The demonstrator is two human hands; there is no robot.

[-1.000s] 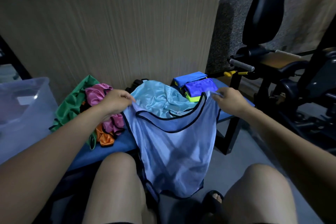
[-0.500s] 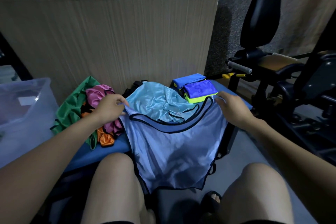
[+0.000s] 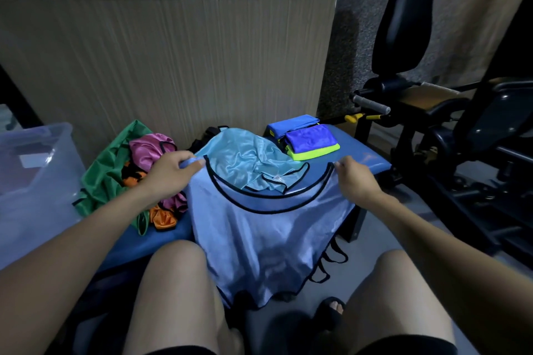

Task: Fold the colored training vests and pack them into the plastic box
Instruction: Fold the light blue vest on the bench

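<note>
A light blue vest (image 3: 268,228) with black trim lies spread over the front edge of the blue bench (image 3: 366,160) and hangs down between my knees. My left hand (image 3: 170,174) pinches its left shoulder strap, and my right hand (image 3: 353,177) pinches the right strap. Behind it lies a crumpled sky-blue vest (image 3: 245,158). A folded stack of blue, purple and neon-yellow vests (image 3: 305,138) sits at the bench's far right. A loose heap of green, pink and orange vests (image 3: 127,173) lies to the left. The clear plastic box (image 3: 34,181) stands at far left.
A wood-grain panel wall rises right behind the bench. Black gym equipment (image 3: 461,130) with a padded seat and a handle fills the right side. My bare knees and a sandalled foot (image 3: 331,308) are in the foreground over grey floor.
Both hands have pulled the light blue vest's straps wider apart and a little toward me, so its neckline now lies flatter on the bench and uncovers more of the folded stack.
</note>
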